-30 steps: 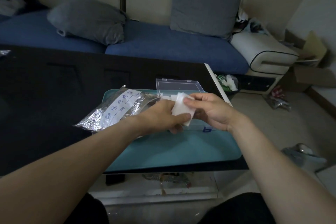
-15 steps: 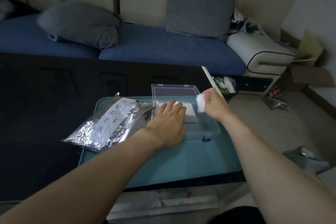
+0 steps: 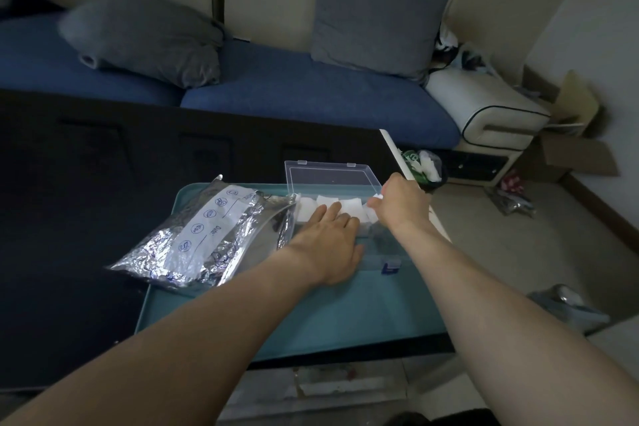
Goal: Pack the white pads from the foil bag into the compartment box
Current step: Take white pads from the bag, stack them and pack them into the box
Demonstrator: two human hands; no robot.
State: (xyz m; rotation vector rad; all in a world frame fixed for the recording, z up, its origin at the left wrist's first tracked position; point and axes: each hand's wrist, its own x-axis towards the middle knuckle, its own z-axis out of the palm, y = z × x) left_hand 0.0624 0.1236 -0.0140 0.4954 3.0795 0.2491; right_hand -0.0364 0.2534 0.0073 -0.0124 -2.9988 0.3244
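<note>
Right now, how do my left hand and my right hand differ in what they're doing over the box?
The left hand lies flat, palm down, fingers spread over the white pads in the compartment box; the right hand is curled, pinching one small pad. The left hand covers the box's near middle; the right hand is at its far right end. Both are over the open box on the teal tray.

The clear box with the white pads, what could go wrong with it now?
1. The left hand lies flat over the white pads in the compartment box, so lifting it could drag some out of place.
2. The right hand pinches a pad at the box's far right, near the table edge; a slip might drop it on the floor.
3. The open lid stands behind the hands; a bump may fold it onto them.
</note>
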